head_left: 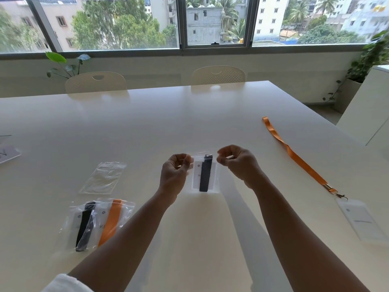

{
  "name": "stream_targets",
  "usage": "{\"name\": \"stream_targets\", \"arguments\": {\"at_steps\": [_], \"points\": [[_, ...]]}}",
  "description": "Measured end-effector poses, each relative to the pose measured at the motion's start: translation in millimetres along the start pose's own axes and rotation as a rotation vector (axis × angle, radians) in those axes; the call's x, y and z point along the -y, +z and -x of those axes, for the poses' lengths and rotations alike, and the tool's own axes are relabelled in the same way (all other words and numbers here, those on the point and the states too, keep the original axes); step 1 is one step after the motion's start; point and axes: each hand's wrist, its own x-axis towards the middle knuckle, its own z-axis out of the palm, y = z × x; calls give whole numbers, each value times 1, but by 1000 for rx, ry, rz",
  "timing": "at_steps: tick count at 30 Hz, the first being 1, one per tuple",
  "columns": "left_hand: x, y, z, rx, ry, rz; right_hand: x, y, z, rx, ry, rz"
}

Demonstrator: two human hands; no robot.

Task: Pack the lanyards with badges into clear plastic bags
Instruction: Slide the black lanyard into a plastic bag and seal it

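A wide white counter (147,123) carries everything. At eight o'clock lie two packed bags, overlapping: one with a black lanyard (83,226), one with an orange lanyard (111,222). Just beyond them, toward nine o'clock, lies an empty clear bag (103,178). At three o'clock a loose orange lanyard (294,157) stretches flat, its clip joined to a badge (360,220) at four o'clock. A card (8,153) sits at the nine o'clock edge.

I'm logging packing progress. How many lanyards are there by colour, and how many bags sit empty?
Dark lanyards: 2, one in the held bag, one bagged near left
Orange lanyards: 2, one bagged, one loose
Empty bags: 1
Total: 5
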Motion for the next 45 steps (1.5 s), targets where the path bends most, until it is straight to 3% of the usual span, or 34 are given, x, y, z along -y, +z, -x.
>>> {"name": "stream_targets", "arguments": {"at_steps": [10, 19, 26, 34, 45], "points": [[2, -2, 3, -41, 122, -224, -3, 7, 4, -53, -37, -22], [-2, -2, 3, 69, 114, -280, 1, 3, 8, 55, -82, 56], [-2, 1, 4, 73, 117, -266, 4, 5, 11, 133, -85, 7], [-5, 3, 3, 99, 111, -270, 6, 3, 8, 67, -56, -39], [-6, 1, 0, 155, 82, -185, 3, -3, 1, 120, 10, -94]]}}
